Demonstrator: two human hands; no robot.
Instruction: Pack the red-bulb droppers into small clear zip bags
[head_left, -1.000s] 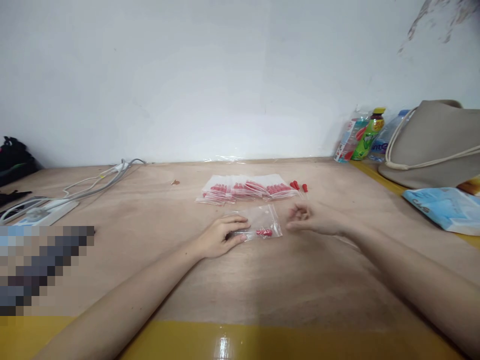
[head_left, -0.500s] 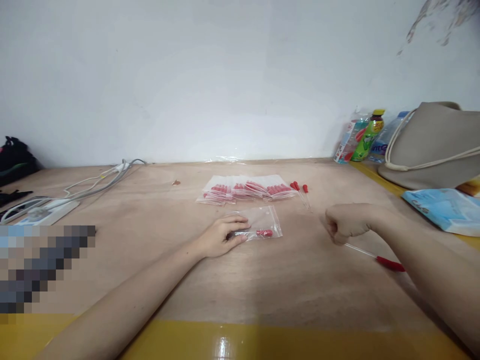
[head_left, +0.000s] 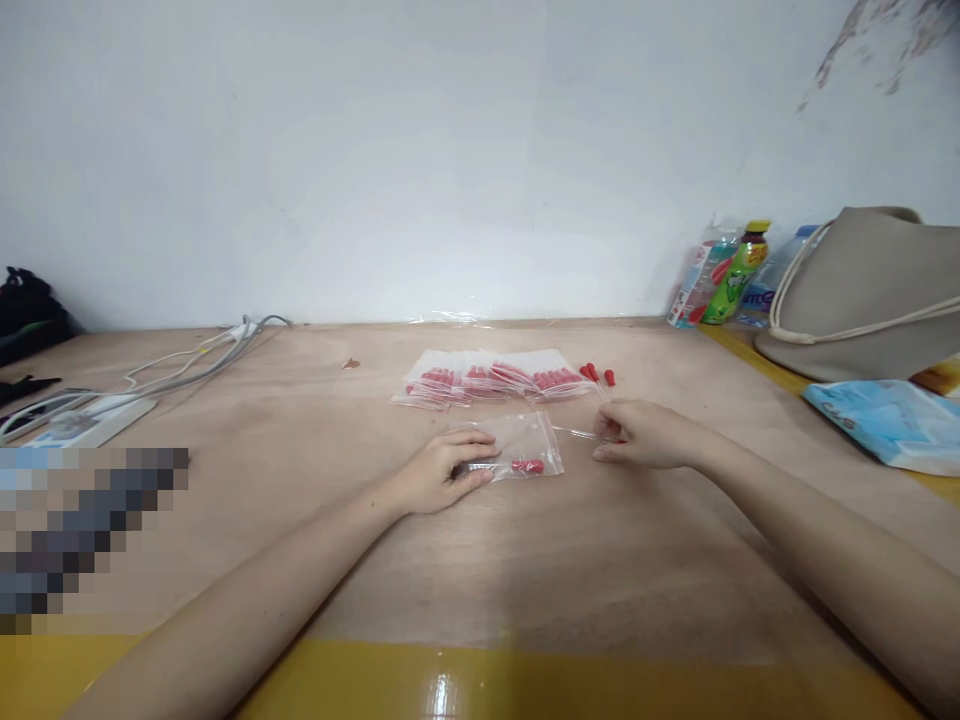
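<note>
Red-bulbed dropper with a slim, clear stem points crosswise, leftward from the right hand pinching it, the nearer of the two, toward a flat, clear plastic zip bag under the left hand, thumb and fingers spread.

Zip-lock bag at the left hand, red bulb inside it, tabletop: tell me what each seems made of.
Zip-lock bag: thin, glossy plastic film, being see-through with bright glints. Red bulb: probably rubber or soft plastic, smooth and solid-coloured; its look can't settle which. Tabletop: likely plywood or wood-look sheet, judging by streaky grain, with a faint sheen.
</note>
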